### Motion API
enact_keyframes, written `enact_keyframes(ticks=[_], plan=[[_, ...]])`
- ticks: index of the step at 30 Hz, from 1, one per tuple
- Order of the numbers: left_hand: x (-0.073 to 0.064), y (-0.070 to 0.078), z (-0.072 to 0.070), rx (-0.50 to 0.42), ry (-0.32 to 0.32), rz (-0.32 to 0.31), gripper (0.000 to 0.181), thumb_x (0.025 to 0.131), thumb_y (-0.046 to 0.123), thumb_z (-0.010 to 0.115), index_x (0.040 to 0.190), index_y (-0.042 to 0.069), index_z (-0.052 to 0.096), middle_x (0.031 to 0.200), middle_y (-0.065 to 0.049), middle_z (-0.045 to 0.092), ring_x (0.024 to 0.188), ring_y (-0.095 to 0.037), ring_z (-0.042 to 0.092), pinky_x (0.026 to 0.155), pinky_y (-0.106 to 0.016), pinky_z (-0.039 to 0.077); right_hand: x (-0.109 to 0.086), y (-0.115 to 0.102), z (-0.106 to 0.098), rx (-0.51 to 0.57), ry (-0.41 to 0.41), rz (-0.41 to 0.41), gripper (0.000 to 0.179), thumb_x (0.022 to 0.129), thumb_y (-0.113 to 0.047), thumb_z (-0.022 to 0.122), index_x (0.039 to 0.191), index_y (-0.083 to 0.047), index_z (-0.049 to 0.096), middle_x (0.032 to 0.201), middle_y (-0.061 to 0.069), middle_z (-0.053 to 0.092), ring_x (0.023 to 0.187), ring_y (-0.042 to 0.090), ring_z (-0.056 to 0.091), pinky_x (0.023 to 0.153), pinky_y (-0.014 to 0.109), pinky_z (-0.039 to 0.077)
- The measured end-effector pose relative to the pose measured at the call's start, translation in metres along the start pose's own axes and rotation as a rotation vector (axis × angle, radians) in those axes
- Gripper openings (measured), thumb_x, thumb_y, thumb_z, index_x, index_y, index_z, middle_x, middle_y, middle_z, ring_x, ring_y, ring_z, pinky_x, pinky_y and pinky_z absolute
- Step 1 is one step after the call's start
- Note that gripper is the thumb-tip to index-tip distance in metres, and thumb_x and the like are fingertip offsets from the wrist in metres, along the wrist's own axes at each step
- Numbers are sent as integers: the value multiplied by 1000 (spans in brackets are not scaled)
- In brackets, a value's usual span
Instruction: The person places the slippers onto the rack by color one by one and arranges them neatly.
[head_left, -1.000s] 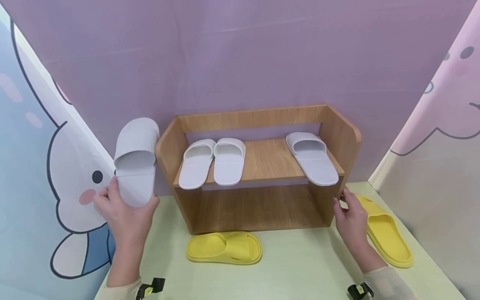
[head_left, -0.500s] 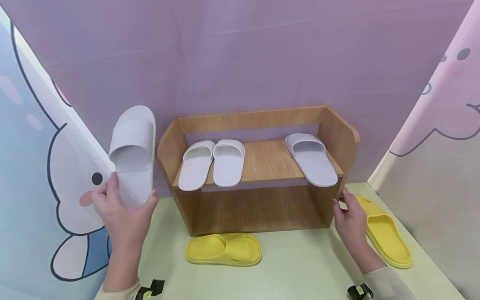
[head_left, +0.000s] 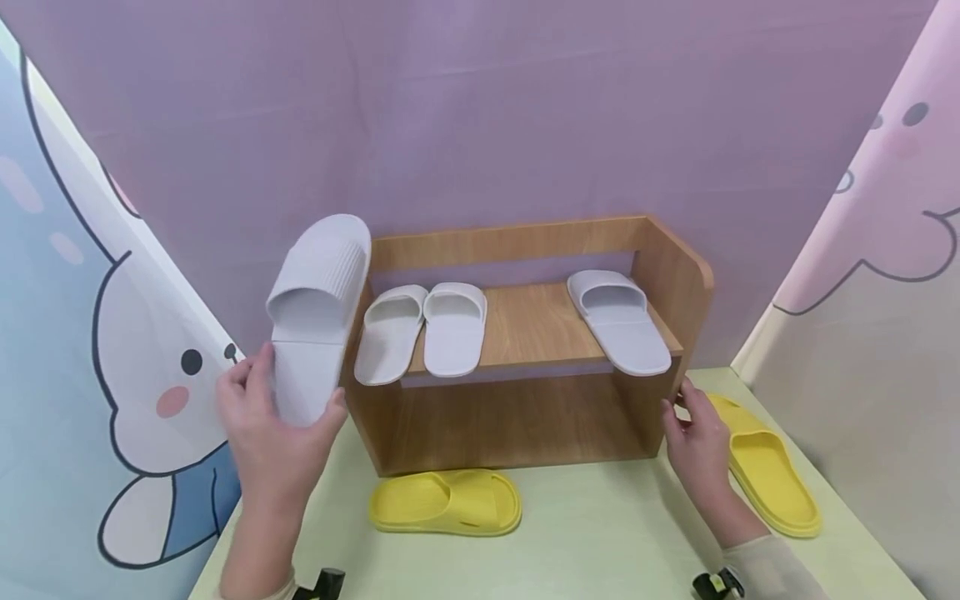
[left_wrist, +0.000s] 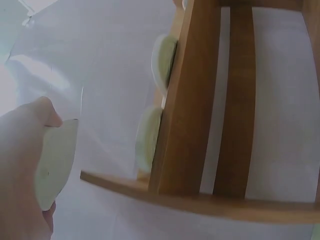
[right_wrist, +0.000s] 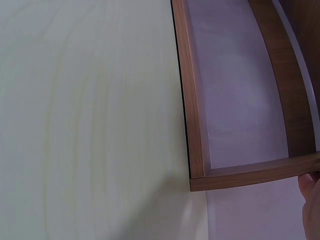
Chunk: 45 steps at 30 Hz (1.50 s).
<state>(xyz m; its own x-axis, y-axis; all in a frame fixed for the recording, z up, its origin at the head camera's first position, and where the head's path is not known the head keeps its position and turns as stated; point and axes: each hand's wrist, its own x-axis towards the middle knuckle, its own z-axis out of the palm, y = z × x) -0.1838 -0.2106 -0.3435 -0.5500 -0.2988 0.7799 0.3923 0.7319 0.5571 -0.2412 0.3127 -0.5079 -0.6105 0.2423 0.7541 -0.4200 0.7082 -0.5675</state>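
Note:
My left hand (head_left: 277, 442) grips a white slipper (head_left: 307, 375) by its heel end, thumb on one edge and fingers on the other. The slipper is raised toe up, overlapping the left side of the wooden shoe rack (head_left: 510, 225). In the left wrist view the held slipper (left_wrist: 56, 162) shows only in part. On the upper shelf lie a pair of white slippers (head_left: 455, 337) at the left and one white slipper (head_left: 630, 333) at the right. My right hand (head_left: 697, 442) holds the front edge of the rack's right side panel, its fingertips curled there.
A yellow slipper (head_left: 446, 502) lies sideways before the rack on the pale green table (head_left: 585, 533). Another yellow slipper (head_left: 772, 471) lies right of the rack, beyond my right hand. A purple backdrop (head_left: 487, 108) stands behind, and printed cartoon panels flank both sides.
My left hand has first lifted the white slipper a little, then moved it right, toward the rack's left end, tilting its toe rightward. The right hand stays at the side panel.

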Motion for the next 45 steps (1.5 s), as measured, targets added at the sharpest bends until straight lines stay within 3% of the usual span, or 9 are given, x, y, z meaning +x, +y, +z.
enact_keyframes(ticks=[7, 14, 19, 30, 38, 45], plan=[[-7, 22, 16, -11, -107, 10, 95, 79, 25, 93, 163, 4, 53, 146, -29, 47, 137, -36, 44, 98, -67, 54, 2, 2, 2, 13, 9, 1, 42, 94, 15, 75, 135, 4, 69, 115, 24, 74, 103, 45, 74, 78, -5, 44], [-15, 38, 54, -56, -197, 92, 97, 74, 33, 94, 157, 0, 56, 141, -28, 49, 129, -41, 48, 97, -60, 55, 4, 5, 5, 10, 8, 8, 42, 94, 15, 74, 135, 3, 70, 111, 23, 74, 102, 43, 74, 76, -4, 45], [-24, 49, 78, -69, -256, 116, 96, 74, 34, 95, 155, -1, 58, 138, -26, 53, 128, -43, 49, 99, -58, 55, 2, 7, 5, 6, 1, 9, 42, 95, 14, 74, 135, 2, 70, 110, 21, 74, 100, 42, 75, 77, -4, 45], [-25, 79, 112, -95, -331, 139, 85, 77, 41, 90, 144, -6, 65, 136, -23, 61, 124, -40, 55, 97, -55, 58, 4, 10, 6, 8, 21, -19, 46, 94, 15, 75, 137, 2, 70, 110, 22, 74, 100, 43, 75, 77, -4, 45], [-25, 91, 139, -36, -366, 106, 82, 78, 46, 89, 140, -3, 67, 133, -19, 63, 124, -38, 55, 97, -56, 54, 4, 14, 9, 8, 23, -28, 46, 93, 15, 75, 137, 2, 70, 110, 22, 74, 99, 42, 75, 77, -3, 46], [-24, 105, 153, 15, -392, 100, 78, 79, 47, 89, 136, -2, 68, 131, -18, 64, 122, -38, 55, 95, -54, 55, 4, 13, 8, 5, 18, -8, 46, 94, 15, 75, 137, 2, 69, 113, 22, 74, 101, 44, 75, 78, -4, 45]])
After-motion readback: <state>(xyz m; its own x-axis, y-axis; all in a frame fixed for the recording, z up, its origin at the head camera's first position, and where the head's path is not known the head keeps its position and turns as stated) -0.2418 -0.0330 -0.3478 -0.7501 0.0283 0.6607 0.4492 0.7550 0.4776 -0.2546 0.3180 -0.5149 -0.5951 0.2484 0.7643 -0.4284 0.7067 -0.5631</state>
